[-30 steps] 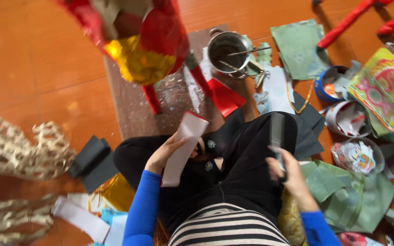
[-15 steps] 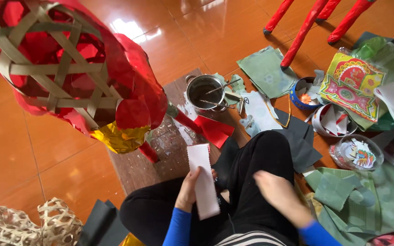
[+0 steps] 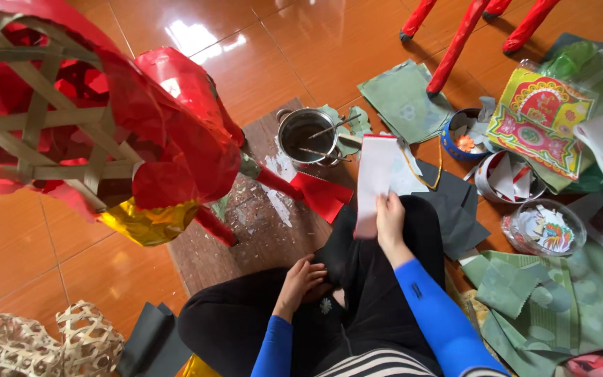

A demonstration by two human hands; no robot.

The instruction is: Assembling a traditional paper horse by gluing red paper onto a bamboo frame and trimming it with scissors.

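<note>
Paper strip has changed hands: half a second ago the left hand held it over the lap, now the right hand (image 3: 390, 222) pinches its lower edge and lifts it upright at frame centre, toward the pot. Left hand (image 3: 303, 281) has dropped to the lap, fingers loosely curled on the black trousers, holding nothing.

Left to right: woven bamboo frame covered in red paper (image 3: 92, 132) fills the upper left, a gold foil patch (image 3: 146, 223) hanging at its underside. Bare woven bamboo pieces (image 3: 43, 345) sit at lower left on the orange tile floor (image 3: 29, 258). Brown board (image 3: 246, 223) lies ahead of the knees, smeared white. Metal pot (image 3: 306, 136) with sticks in it sits at the board's far end, a red paper square (image 3: 324, 195) just beside it. White paper strip (image 3: 373, 178) with a red top edge stands just right of the pot. Green paper sheets (image 3: 403, 98) lie farther up, red stool legs (image 3: 458, 45) at the top. Blue tin (image 3: 463, 139), printed coloured sheet (image 3: 539, 122) and a clear bowl of cutouts (image 3: 542, 227) fill the right.

Judgement: strip looks readied for pasting.
</note>
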